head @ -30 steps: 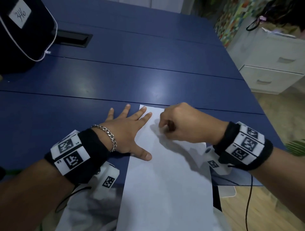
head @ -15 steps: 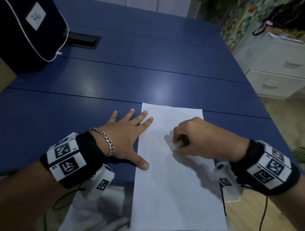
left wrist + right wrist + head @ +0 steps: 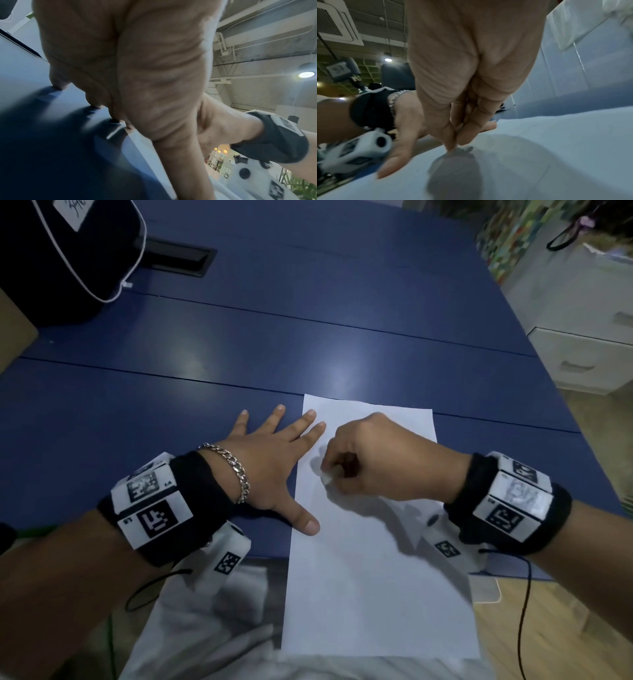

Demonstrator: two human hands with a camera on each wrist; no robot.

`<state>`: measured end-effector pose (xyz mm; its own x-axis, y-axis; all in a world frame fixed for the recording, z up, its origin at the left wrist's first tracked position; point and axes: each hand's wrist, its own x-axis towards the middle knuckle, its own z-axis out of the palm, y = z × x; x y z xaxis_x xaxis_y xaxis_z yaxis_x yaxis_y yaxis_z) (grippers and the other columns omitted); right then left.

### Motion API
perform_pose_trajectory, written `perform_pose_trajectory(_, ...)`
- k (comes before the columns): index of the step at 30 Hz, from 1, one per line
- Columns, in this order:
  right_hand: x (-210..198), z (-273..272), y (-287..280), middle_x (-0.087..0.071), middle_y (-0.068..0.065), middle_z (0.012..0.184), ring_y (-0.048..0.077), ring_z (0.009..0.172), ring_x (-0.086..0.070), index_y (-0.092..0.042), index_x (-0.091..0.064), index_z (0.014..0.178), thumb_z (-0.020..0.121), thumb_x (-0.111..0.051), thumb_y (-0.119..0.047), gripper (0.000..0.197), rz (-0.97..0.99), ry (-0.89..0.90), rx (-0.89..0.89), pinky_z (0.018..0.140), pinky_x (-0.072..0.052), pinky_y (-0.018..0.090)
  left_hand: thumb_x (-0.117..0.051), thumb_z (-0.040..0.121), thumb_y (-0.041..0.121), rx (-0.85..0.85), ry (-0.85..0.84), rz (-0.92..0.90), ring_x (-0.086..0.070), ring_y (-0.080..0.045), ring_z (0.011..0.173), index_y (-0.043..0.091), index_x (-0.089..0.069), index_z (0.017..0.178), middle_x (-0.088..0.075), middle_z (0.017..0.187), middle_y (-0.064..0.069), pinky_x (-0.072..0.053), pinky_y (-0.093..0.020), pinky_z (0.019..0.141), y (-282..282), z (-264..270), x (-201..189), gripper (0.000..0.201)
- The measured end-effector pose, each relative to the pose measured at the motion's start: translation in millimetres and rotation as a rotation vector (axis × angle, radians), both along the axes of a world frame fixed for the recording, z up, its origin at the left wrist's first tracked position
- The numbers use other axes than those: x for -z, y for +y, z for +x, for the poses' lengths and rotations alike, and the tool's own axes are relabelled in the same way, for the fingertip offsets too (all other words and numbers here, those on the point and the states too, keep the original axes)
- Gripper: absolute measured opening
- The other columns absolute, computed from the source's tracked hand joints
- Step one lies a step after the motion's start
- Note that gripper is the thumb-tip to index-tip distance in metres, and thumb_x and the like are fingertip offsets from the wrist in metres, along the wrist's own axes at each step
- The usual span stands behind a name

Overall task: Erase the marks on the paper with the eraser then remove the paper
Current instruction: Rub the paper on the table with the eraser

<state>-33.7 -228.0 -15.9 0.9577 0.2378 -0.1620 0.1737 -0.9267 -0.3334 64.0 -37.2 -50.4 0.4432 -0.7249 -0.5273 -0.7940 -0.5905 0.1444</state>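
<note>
A white sheet of paper (image 3: 373, 559) lies on the blue table (image 3: 308, 344), its near end hanging over the front edge. My right hand (image 3: 346, 470) pinches a small white eraser (image 3: 327, 478) and presses it on the paper's upper left part. My left hand (image 3: 274, 460) lies flat with spread fingers, two fingertips and the thumb on the paper's left edge. In the right wrist view my right hand (image 3: 455, 143) has its fingertips bunched on the paper (image 3: 539, 155). The left wrist view shows my left hand (image 3: 109, 108) with fingertips on the table. No marks show on the sheet.
A black bag (image 3: 65, 251) with white piping stands at the far left, beside a black cable hatch (image 3: 174, 258) set in the table. White drawers (image 3: 589, 350) stand to the right. White cloth (image 3: 205, 628) lies below the table's front edge.
My right hand moved the eraser from the paper's top toward me and right, then back left. My left hand stays pressed on the paper's left edge. The head view shifted.
</note>
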Motion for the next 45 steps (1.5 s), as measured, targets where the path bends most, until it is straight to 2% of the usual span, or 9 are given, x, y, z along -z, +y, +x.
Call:
perform_pose_trajectory(8, 0, 11, -6, -0.069, -0.009, 0.078, 0.009, 0.065, -0.057, -0.018, -0.077, 0.085, 0.086, -0.073, -0.022, 0.006, -0.036, -0.103, 0.076, 0.066, -0.048, 0.027, -0.056, 0.044, 0.105, 0.009, -0.010, 0.009, 0.031, -0.027, 0.153, 0.040, 0.031, 0.155, 0.037, 0.162, 0.020, 0.003, -0.074, 0.119, -1, -1, 0, 0.155)
perform_pose_trajectory(13, -5, 1, 4, -0.070, -0.005, 0.076, 0.013, 0.068, -0.061, -0.019, -0.074, 0.079, 0.081, -0.074, -0.030, 0.011, -0.055, 0.063, -0.078, 0.065, -0.049, 0.026, -0.056, 0.043, 0.106, 0.009, -0.008, -0.006, 0.031, -0.027, 0.153, 0.041, 0.032, 0.154, 0.038, 0.162, 0.020, 0.003, -0.074, 0.119, 0, 0, 2, 0.156)
perform_pose_trajectory(18, -1, 16, -10, -0.068, -0.008, 0.079, 0.016, 0.070, -0.061, -0.017, -0.076, 0.086, 0.086, -0.073, -0.023, 0.007, -0.076, -0.102, 0.049, 0.065, -0.044, 0.025, -0.054, 0.043, 0.107, 0.009, -0.016, 0.002, 0.031, -0.028, 0.153, 0.039, 0.031, 0.155, 0.037, 0.162, 0.020, 0.003, -0.074, 0.118, -1, -1, 2, 0.156)
perform_pose_trajectory(22, -3, -3, 5, -0.068, -0.005, 0.077, 0.013, 0.069, -0.060, -0.019, -0.072, 0.080, 0.080, -0.073, -0.027, 0.007, -0.074, 0.065, -0.111, 0.065, -0.049, 0.028, -0.055, 0.045, 0.106, 0.012, -0.012, 0.010, 0.031, -0.030, 0.153, 0.039, 0.033, 0.154, 0.039, 0.162, 0.018, 0.003, -0.076, 0.117, -2, 0, 2, 0.156)
perform_pose_trajectory(28, -1, 12, -20, -0.069, -0.008, 0.082, 0.014, 0.070, -0.062, -0.018, -0.075, 0.086, 0.085, -0.074, -0.021, 0.004, -0.077, -0.080, 0.054, 0.068, -0.050, 0.024, -0.056, 0.044, 0.106, 0.003, -0.010, 0.017, 0.031, -0.032, 0.153, 0.041, 0.034, 0.153, 0.039, 0.162, 0.015, 0.004, -0.076, 0.117, -4, -1, 2, 0.155)
perform_pose_trajectory(33, -7, -5, -11, -0.071, -0.010, 0.080, 0.007, 0.073, -0.064, -0.024, -0.075, 0.083, 0.079, -0.078, -0.028, 0.006, -0.052, 0.119, -0.042, 0.067, -0.053, 0.025, -0.058, 0.046, 0.104, 0.004, 0.005, 0.018, 0.032, -0.034, 0.152, 0.049, 0.033, 0.151, 0.041, 0.162, 0.013, 0.006, -0.077, 0.116, -5, 0, 2, 0.149)
perform_pose_trajectory(39, -2, 5, -20, -0.068, -0.009, 0.081, 0.015, 0.073, -0.062, -0.019, -0.075, 0.088, 0.084, -0.074, -0.022, 0.005, -0.088, -0.064, 0.063, 0.072, -0.054, 0.034, -0.057, 0.044, 0.105, -0.001, 0.002, 0.018, 0.032, -0.032, 0.152, 0.049, 0.032, 0.151, 0.040, 0.162, 0.015, 0.006, -0.076, 0.116, -4, 0, 3, 0.150)
perform_pose_trajectory(43, -7, -12, -10, -0.070, -0.010, 0.083, 0.008, 0.075, -0.063, -0.023, -0.075, 0.086, 0.081, -0.075, -0.025, 0.006, -0.071, 0.119, -0.041, 0.069, -0.052, 0.026, -0.059, 0.046, 0.104, -0.003, 0.007, 0.024, 0.033, -0.033, 0.152, 0.049, 0.032, 0.152, 0.041, 0.161, 0.015, 0.006, -0.077, 0.116, -5, -1, 1, 0.150)
perform_pose_trajectory(45, -6, -7, -16, -0.068, -0.010, 0.081, 0.007, 0.072, -0.060, -0.023, -0.074, 0.084, 0.082, -0.074, -0.024, 0.002, -0.056, 0.069, 0.002, 0.068, -0.050, 0.026, -0.059, 0.045, 0.104, -0.002, 0.009, 0.024, 0.033, -0.033, 0.152, 0.049, 0.032, 0.151, 0.041, 0.161, 0.015, 0.006, -0.077, 0.116, -6, -1, 1, 0.150)
